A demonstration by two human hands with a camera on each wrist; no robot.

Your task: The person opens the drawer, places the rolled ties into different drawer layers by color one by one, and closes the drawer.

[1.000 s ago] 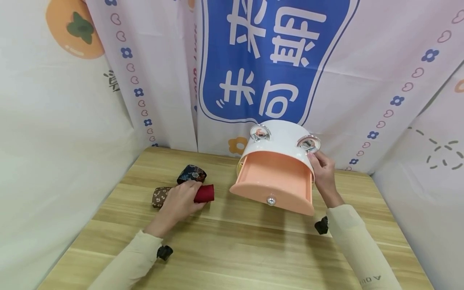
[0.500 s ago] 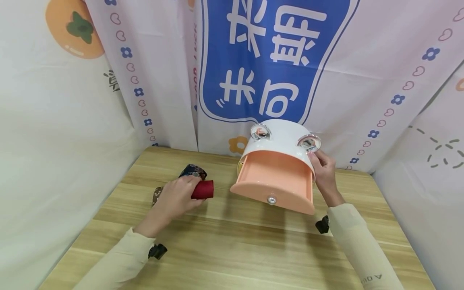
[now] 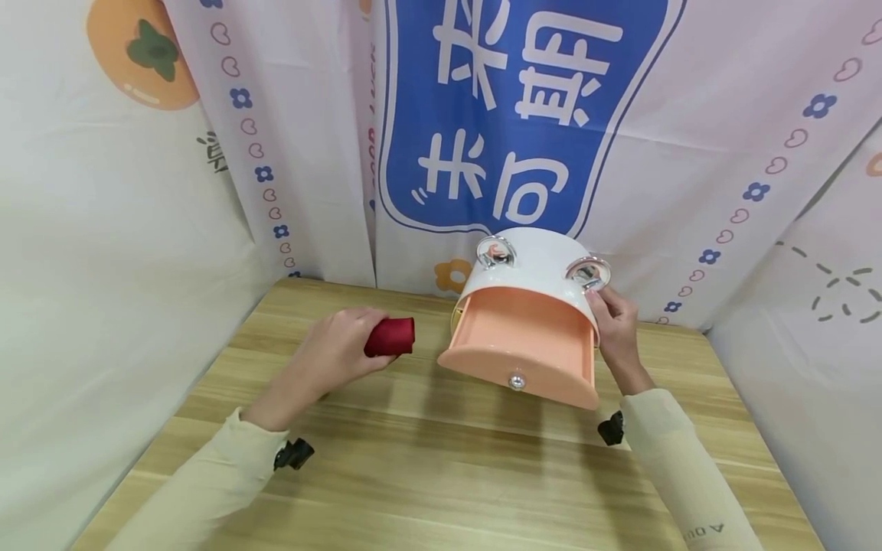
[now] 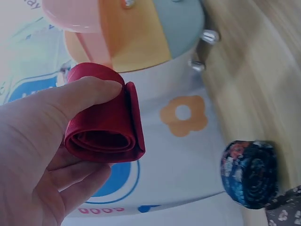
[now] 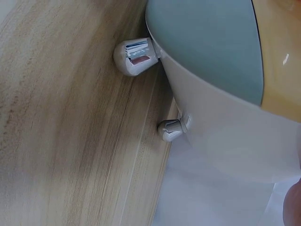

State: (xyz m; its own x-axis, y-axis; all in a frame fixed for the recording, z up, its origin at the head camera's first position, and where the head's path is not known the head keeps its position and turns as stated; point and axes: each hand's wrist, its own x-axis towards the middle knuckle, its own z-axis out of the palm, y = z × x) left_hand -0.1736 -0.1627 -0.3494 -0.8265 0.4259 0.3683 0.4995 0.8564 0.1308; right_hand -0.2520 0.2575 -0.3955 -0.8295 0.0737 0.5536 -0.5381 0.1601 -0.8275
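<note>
My left hand (image 3: 334, 348) holds a rolled red necktie (image 3: 390, 337) above the table, thumb on top and fingers beneath; the roll's spiral end shows in the left wrist view. A rolled dark blue floral necktie (image 4: 249, 174) lies on the table, touching or close to a brown floral one (image 4: 284, 209) cut off by the frame. In the head view the left hand hides both. With my right hand (image 3: 618, 329) I grip the side of a white rounded drawer box (image 3: 537, 256), thumb near its right chrome ring. Its pink top drawer (image 3: 527, 329) is pulled out, with nothing visible inside.
Yellow (image 4: 136, 37) and blue-grey (image 4: 181, 28) drawer fronts sit below the pink one. Chrome feet (image 5: 136, 56) carry the box on the wooden table (image 3: 441, 474). Printed cloth (image 3: 310, 153) hangs close behind, and more cloth walls both sides.
My left hand has lifted the red necktie off the table, moving it up and slightly toward the box. The floral neckties have become hidden behind that hand. The right hand and box stay put.
</note>
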